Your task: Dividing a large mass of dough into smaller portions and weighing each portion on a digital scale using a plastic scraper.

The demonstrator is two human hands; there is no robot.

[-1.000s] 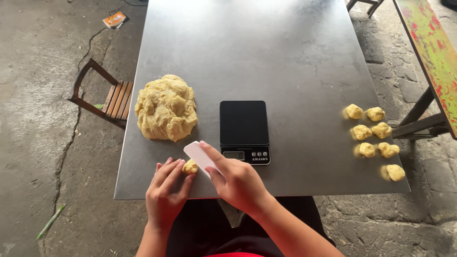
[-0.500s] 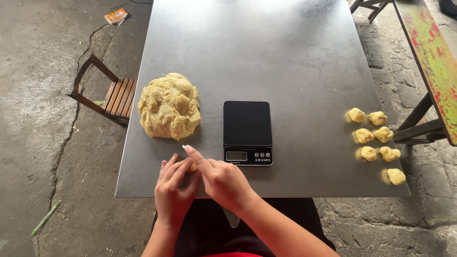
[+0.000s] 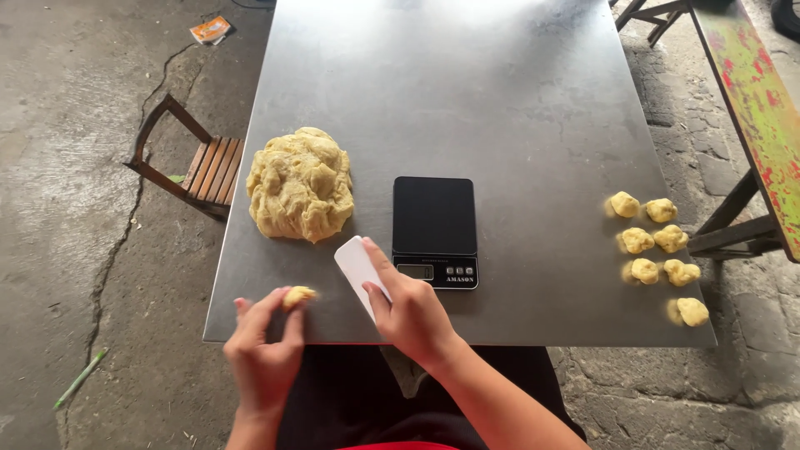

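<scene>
My left hand (image 3: 262, 354) pinches a small yellow dough piece (image 3: 297, 295) at the near edge of the steel table (image 3: 442, 92). My right hand (image 3: 410, 312) grips a white plastic scraper (image 3: 358, 268), held flat just left of a black kitchen scale (image 3: 434, 229). A big lump of yellow dough (image 3: 300, 185) lies on the table beyond my left hand. Several small dough portions (image 3: 654, 250) sit in two rows near the table's right edge.
A small wooden chair (image 3: 200, 167) stands on the cracked concrete floor left of the table. A painted green and red bench (image 3: 762, 108) runs along the right. A flat orange packet (image 3: 210, 30) lies on the floor at the far left.
My hands have come apart: the left has drawn toward the table's near left edge with the dough piece, and the right has lifted the scraper back beside the scale.
</scene>
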